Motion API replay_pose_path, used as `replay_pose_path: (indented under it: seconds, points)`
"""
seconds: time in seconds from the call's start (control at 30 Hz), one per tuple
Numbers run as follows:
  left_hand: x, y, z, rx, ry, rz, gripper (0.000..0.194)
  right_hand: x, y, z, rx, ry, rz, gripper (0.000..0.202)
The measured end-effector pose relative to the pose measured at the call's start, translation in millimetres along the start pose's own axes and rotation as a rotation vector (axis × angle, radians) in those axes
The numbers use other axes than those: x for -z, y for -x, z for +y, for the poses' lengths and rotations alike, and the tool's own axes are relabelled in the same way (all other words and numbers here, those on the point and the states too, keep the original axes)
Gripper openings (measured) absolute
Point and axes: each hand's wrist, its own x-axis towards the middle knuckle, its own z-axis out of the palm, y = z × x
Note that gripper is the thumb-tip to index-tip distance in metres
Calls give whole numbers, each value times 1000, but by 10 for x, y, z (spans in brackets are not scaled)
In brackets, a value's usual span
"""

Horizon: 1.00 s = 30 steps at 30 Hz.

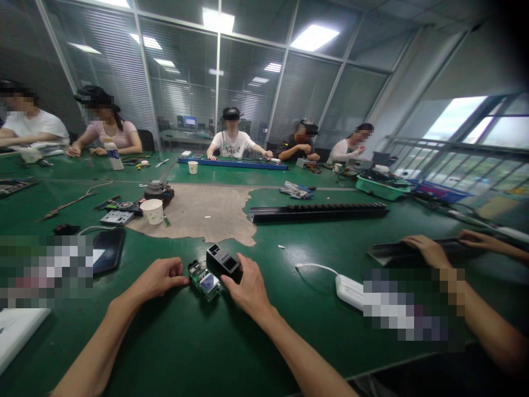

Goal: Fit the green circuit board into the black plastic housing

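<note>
Gripping the end of a small black rectangular plastic casing with cut-out openings [223,261], the right hand [250,289] has its thumb on the near side and its fingers around the far side. The casing is just beyond and to the right of a small green circuit board with a pale, shiny screen [204,282], near the front of the dark green tabletop [206,347]. Whether the casing rests on the surface or is slightly raised, I cannot tell. At the board's left side is the left hand [163,278], its fingers curled inward and its thumb reaching to the board's edge; whether it pinches the board or only lies against it is unclear.

Beyond both hands spreads a ragged beige patch [206,212], with a white paper cup [152,212] at its left side. To the left lies a flat black glossy slab [109,251]. On the right are a white plastic power strip [349,292], partly blurred, and, farther back, a long black rail with a toothed-looking top [318,214]. At far right, a co-worker's hand [427,251] rests on a dark bar [382,251]. Across the table, a person in a white T-shirt [232,144] reaches along a long blue bar [231,164].
</note>
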Motion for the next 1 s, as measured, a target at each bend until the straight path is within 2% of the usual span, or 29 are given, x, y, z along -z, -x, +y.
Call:
replay_pose_path:
  seconds: [0.1, 0.33, 0.5, 0.6, 0.73, 1.0]
  points:
    - [1, -1, 9, 18, 2, -4, 37, 4, 11, 6, -1, -4, 17, 60]
    - [-6, -7, -2, 15, -7, 3, 37, 78, -12, -59, -10, -64, 33, 32]
    - [-11, -12, -21, 17, -5, 12, 37, 210, -33, -266, -53, -299, 17, 26]
    - [-12, -15, -37, 8, -2, 12, 38, 276, -3, -447, -31, -362, -21, 25]
    - [-20, -26, -60, -4, -8, 20, 38, 275, 76, -610, 13, -280, -31, 25]
    - [-48, -46, -115, -29, -27, 37, 36, 175, 102, -670, 51, -133, 0, 33]
